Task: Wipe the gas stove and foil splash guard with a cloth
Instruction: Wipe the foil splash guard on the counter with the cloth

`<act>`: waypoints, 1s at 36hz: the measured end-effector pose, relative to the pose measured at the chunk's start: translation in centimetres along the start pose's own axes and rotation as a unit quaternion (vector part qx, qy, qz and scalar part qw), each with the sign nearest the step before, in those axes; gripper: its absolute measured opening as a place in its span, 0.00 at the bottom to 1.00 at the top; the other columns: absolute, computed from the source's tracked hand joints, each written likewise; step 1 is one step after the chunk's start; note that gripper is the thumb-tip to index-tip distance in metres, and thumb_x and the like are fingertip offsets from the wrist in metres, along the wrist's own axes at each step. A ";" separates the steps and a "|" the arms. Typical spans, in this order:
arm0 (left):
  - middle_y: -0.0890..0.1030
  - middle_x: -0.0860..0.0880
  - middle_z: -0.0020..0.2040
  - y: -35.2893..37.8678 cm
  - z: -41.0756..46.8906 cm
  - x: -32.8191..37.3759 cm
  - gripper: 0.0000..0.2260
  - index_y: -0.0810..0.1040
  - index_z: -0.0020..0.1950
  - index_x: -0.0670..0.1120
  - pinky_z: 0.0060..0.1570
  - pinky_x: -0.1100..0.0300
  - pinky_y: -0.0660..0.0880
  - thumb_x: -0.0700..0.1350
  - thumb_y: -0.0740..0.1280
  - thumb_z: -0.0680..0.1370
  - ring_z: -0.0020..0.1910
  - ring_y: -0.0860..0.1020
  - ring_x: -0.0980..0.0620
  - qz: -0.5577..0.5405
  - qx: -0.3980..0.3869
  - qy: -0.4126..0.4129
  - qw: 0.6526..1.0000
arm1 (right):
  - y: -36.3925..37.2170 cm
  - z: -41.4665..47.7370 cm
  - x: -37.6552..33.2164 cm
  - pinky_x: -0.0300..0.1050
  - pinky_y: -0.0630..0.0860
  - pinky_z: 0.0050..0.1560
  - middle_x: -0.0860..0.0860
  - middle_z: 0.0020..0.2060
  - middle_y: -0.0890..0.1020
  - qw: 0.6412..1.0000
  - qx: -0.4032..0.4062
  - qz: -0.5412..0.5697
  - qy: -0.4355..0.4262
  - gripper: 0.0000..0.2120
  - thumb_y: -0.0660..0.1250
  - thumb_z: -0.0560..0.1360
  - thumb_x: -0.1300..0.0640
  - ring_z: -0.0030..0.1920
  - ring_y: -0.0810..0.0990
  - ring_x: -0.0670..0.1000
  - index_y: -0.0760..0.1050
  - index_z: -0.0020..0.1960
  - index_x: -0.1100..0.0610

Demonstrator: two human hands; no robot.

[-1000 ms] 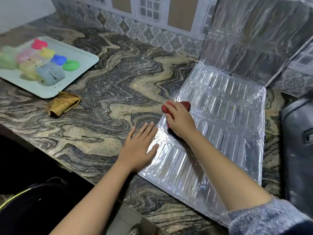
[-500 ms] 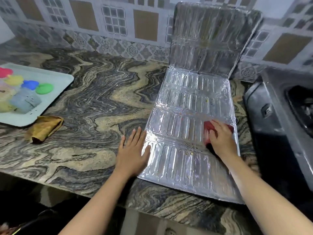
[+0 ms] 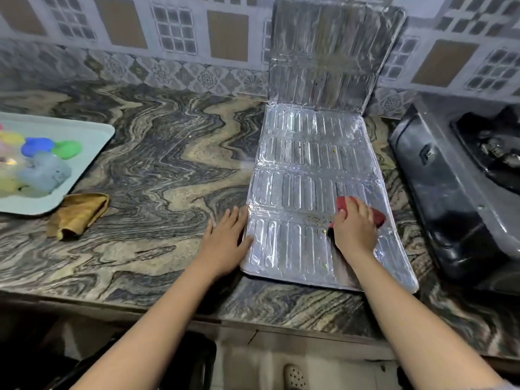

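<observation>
A foil splash guard (image 3: 309,192) lies mostly flat on the marbled surface (image 3: 157,164) in the middle of the frame, its far panel propped upright against the tiled wall (image 3: 140,38). The right hand (image 3: 353,229) presses a red cloth (image 3: 375,216) onto the guard's lower right part, beside a patch of small specks. The left hand (image 3: 225,243) lies flat and spread at the guard's left edge, thumb touching the foil. At the right edge of the frame sits the dark gas stove (image 3: 450,192). At the left, a pale tray (image 3: 92,142) holds coloured shapes, with a crumpled yellow-brown rag (image 3: 78,213) just below it.
</observation>
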State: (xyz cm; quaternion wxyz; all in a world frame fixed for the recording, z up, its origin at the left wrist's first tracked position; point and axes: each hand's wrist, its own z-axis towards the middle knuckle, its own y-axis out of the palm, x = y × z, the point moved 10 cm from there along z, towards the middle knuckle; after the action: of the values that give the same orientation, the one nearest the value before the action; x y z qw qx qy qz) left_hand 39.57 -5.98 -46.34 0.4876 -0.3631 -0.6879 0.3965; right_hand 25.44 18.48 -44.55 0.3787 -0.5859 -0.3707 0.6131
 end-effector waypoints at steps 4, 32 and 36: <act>0.41 0.54 0.77 0.7 -2.2 -1.0 0.27 0.45 0.77 0.55 0.73 0.49 0.37 0.61 0.45 0.80 0.76 0.40 0.55 0.026 0.009 0.007 1.000 | 0.2 -0.3 -0.5 0.59 0.57 0.71 0.53 0.73 0.61 0.999 0.019 0.009 0.027 0.20 0.53 0.79 0.56 0.74 0.56 0.56 0.62 0.71 0.55; 0.39 0.55 0.75 1.3 -3.2 -0.9 0.28 0.43 0.76 0.56 0.73 0.51 0.36 0.61 0.35 0.76 0.73 0.36 0.58 0.074 0.080 0.009 0.994 | -1.7 -2.9 2.5 0.49 0.62 0.70 0.52 0.68 0.70 0.979 -0.087 0.019 -0.183 0.20 0.59 0.77 0.60 0.68 0.67 0.54 0.68 0.68 0.53; 0.39 0.53 0.76 1.4 -3.2 -0.8 0.28 0.42 0.76 0.55 0.72 0.50 0.36 0.60 0.37 0.76 0.74 0.37 0.56 0.091 0.067 0.007 0.994 | -3.0 -4.2 5.5 0.50 0.59 0.71 0.54 0.71 0.66 0.997 -0.023 -0.015 -0.071 0.20 0.57 0.78 0.59 0.70 0.64 0.56 0.66 0.70 0.57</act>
State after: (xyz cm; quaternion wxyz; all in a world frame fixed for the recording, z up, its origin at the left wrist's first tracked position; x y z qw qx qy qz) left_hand 42.98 -5.44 -47.24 0.4776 -0.3939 -0.6204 0.4816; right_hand 29.60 24.78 -44.39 0.3472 -0.5439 -0.4196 0.6384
